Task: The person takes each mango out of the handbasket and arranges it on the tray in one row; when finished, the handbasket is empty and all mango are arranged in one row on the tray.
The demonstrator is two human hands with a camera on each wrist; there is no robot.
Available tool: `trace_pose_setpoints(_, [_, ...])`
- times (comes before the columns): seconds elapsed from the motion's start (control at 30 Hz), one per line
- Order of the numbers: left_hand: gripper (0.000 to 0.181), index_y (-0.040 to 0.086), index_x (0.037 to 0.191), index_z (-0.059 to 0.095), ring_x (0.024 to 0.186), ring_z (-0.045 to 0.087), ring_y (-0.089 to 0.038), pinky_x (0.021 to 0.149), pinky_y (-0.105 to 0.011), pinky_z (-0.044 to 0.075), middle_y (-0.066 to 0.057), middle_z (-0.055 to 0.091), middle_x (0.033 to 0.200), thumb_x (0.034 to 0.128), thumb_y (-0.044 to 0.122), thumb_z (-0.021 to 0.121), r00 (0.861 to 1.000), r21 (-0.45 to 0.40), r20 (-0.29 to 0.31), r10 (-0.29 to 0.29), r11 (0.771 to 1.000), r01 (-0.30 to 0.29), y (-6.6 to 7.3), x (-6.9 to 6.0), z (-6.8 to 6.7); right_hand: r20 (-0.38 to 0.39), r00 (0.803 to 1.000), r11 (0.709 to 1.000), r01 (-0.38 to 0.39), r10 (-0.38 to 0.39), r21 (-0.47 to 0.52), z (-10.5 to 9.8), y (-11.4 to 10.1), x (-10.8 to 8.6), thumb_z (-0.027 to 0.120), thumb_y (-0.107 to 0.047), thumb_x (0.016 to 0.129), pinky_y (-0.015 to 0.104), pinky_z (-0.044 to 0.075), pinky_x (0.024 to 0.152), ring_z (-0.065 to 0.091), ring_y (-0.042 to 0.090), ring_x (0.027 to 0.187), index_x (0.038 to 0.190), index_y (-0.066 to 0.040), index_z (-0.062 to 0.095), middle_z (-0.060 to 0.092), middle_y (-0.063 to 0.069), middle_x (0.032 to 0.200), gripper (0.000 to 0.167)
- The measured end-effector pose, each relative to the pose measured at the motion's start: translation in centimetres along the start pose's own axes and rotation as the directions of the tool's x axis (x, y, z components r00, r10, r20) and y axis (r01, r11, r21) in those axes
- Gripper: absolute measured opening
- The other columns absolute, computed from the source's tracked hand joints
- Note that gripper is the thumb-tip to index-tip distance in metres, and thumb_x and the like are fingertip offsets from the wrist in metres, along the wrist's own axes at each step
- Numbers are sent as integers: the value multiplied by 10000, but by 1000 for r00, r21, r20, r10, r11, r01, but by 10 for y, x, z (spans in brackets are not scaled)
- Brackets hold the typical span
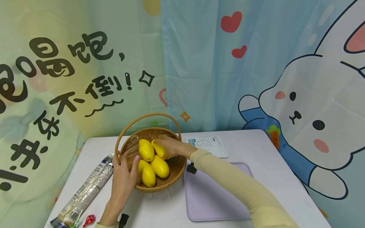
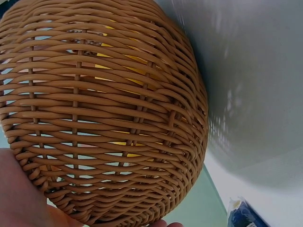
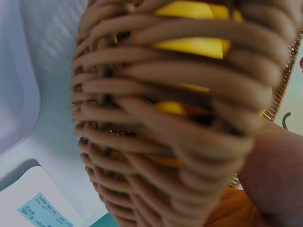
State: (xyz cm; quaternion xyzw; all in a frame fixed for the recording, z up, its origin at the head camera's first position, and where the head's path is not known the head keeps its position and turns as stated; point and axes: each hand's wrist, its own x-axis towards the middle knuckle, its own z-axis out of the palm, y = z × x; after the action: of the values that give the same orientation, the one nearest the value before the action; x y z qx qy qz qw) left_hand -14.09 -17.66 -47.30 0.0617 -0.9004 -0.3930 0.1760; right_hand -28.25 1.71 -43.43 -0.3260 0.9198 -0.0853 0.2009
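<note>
A wicker basket with a tall handle stands tilted on the table, holding several yellow mangoes. The left hand grips the basket's left rim, fingers over the edge; in the left wrist view part of that hand lies against the woven wall. Reaching in from the right, the right hand has its fingers round a mango at the back of the basket. The right wrist view shows yellow fruit through the weave, with part of the right hand beside it; its fingertips are hidden.
A lilac tray lies right of the basket, under the right forearm. Behind it is a white packet. On the left are a long silvery package and a red lollipop. A printed curtain hangs behind the table.
</note>
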Motion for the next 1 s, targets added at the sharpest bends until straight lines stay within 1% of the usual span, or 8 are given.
trace_pose_setpoints(0.13, [655, 34, 1503, 438, 1377, 415, -535, 986, -679, 466, -291, 161, 1634, 1047, 501, 486, 1000, -3, 2, -3, 1000, 3, -1, 1, 1, -3, 1000, 1000, 9, -9, 7, -2, 1, -3, 776, -244, 916, 447, 481, 1091, 407, 309, 1458, 1595, -234, 328, 303, 183, 1627, 814])
trace_pose_setpoints(0.23, [663, 36, 1508, 430, 1393, 395, -532, 1003, -683, 452, -283, 146, 1642, 1048, 512, 474, 1000, -5, 16, -16, 1000, 16, -1, 0, 0, -14, 1000, 1000, 11, -11, 21, -4, 1, -8, 769, -249, 922, 451, 480, 1092, 410, 309, 1455, 1599, -237, 319, 302, 175, 1631, 813])
trace_pose_setpoints(0.33, [673, 38, 1516, 422, 1411, 371, -534, 1016, -690, 440, -282, 136, 1647, 1048, 519, 467, 999, -6, 27, -27, 1000, 27, -1, 0, 0, -34, 999, 999, 14, -13, 41, -5, -2, -14, 775, -246, 917, 442, 479, 1094, 423, 301, 1445, 1596, -234, 326, 320, 166, 1622, 814])
trace_pose_setpoints(0.47, [685, 39, 1521, 414, 1404, 377, -538, 1009, -692, 442, -278, 131, 1650, 1046, 531, 459, 999, -5, 35, -37, 999, 37, -2, -1, 0, -67, 997, 997, 31, -27, 64, -7, -7, -25, 790, -236, 904, 424, 479, 1094, 414, 293, 1446, 1587, -212, 345, 356, 161, 1602, 816])
trace_pose_setpoints(0.6, [690, 41, 1521, 412, 1398, 383, -539, 1002, -693, 444, -279, 132, 1648, 1045, 538, 455, 998, -5, 40, -38, 999, 38, -3, -2, 0, -99, 994, 995, 42, -34, 85, -14, -12, -41, 790, -233, 905, 435, 469, 1101, 385, 296, 1461, 1584, -195, 350, 381, 154, 1590, 810])
trace_pose_setpoints(0.83, [689, 38, 1523, 409, 1387, 390, -555, 999, -703, 439, -282, 132, 1649, 1046, 533, 457, 999, -7, 40, -32, 999, 33, -3, 0, 1, -146, 989, 987, 49, -27, 150, -34, -16, -72, 790, -242, 905, 430, 513, 1032, 515, 298, 1337, 1584, -201, 346, 398, 177, 1561, 813])
trace_pose_setpoints(1.0, [682, 32, 1520, 414, 1385, 391, -556, 988, -705, 446, -293, 150, 1640, 1047, 520, 466, 999, -6, 26, -21, 1000, 21, -3, 1, 0, -170, 985, 982, 54, -23, 183, -44, -15, -92, 804, -259, 892, 456, 485, 1071, 488, 301, 1364, 1583, -215, 352, 394, 180, 1566, 827])
